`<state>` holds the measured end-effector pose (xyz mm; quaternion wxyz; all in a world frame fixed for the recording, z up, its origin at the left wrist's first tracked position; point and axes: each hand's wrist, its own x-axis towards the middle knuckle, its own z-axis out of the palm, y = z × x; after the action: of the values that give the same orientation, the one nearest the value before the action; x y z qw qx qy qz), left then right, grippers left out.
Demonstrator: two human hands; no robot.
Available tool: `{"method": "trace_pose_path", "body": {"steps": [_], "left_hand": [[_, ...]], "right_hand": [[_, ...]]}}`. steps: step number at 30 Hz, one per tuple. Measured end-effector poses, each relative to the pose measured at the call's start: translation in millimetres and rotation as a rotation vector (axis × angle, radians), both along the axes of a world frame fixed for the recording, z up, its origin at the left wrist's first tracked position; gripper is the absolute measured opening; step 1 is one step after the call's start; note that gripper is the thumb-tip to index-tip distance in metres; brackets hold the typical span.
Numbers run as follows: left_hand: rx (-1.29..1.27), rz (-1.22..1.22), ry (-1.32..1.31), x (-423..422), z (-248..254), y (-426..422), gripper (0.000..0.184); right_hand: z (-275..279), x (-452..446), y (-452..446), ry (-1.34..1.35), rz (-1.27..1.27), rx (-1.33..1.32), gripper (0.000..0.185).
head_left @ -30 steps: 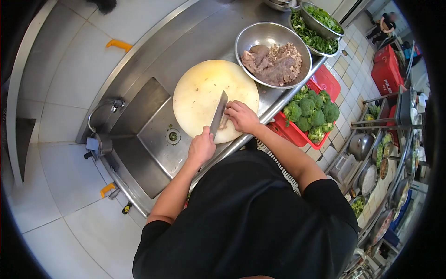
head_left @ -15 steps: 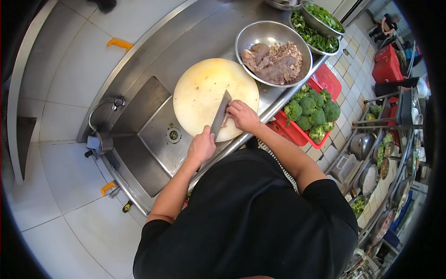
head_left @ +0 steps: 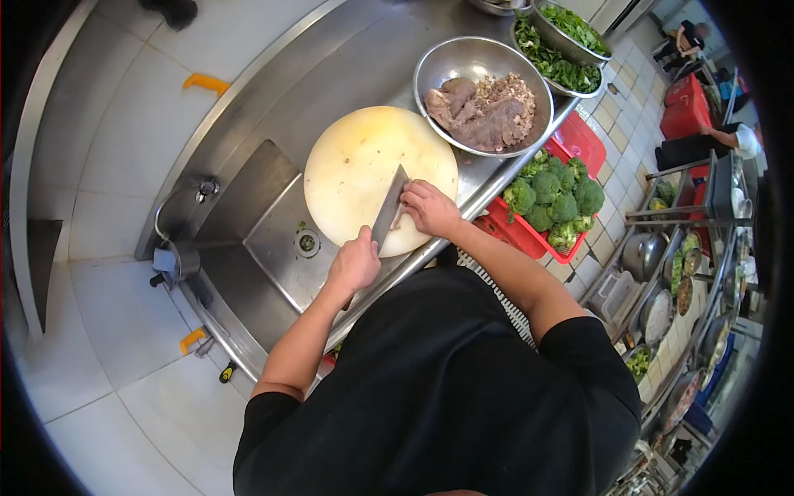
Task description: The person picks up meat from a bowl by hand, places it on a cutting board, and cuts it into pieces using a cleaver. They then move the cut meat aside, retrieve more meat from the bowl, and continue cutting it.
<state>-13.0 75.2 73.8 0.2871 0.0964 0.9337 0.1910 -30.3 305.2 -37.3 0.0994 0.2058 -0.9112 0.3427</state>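
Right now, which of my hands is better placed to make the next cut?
Your left hand, I'd judge: it grips the knife, with the blade over the board. Your right hand is at the small piece beside the blade, better suited to steadying.

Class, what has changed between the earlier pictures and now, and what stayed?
A co-worker in dark clothing has come into view in the right background, beside the large red box. Nothing was visibly let go: the left hand still grips the broad steel cleaver; the right hand stays by a small pinkish strip on the round cream chopping board. The round steel bowl of brownish meat stayed put.
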Motion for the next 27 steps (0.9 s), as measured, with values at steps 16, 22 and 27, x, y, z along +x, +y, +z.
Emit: {"method": "trace_pose_path", "body": {"steps": [16, 22, 27], "left_hand": [[0.011, -0.080, 0.027, -26, -10, 11, 0.031], [-0.032, -0.087, 0.010, -10, 1, 0, 0.026], [-0.002, -0.033, 0.026, -23, -5, 22, 0.031]], "right_hand": [[-17, 1, 1, 0.059, 0.018, 0.031, 0.029], [-18, 0, 0, 0.080, 0.018, 0.048, 0.030], [-17, -1, 1, 0.087, 0.014, 0.047, 0.029]]}}
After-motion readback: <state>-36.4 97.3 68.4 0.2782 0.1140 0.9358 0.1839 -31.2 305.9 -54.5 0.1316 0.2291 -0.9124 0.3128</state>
